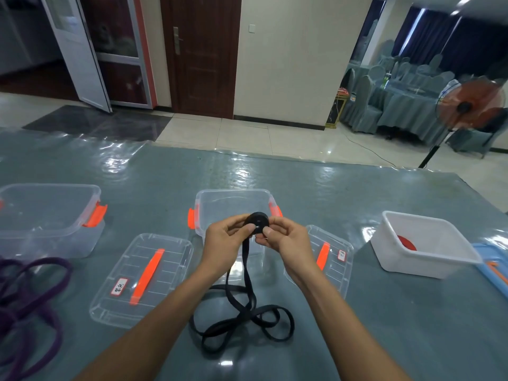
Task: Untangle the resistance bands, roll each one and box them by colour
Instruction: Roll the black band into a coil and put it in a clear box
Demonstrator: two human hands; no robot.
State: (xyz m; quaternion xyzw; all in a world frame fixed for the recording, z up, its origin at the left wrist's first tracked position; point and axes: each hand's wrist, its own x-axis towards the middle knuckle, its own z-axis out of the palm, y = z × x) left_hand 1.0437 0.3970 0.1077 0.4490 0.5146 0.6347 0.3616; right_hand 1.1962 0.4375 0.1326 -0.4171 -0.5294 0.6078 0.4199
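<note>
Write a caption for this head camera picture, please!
Left hand and right hand hold a partly rolled black band by the middle clear box, its tail on the table.

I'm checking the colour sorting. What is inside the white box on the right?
A red rolled band lies in the white box, only partly showing. The box's near wall hides the rest of the floor, so other bands there cannot be ruled out.

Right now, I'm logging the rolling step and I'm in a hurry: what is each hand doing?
Left hand: closed, pinching the rolled end of the black band.
Right hand: closed, pinching the same roll from the other side.
</note>
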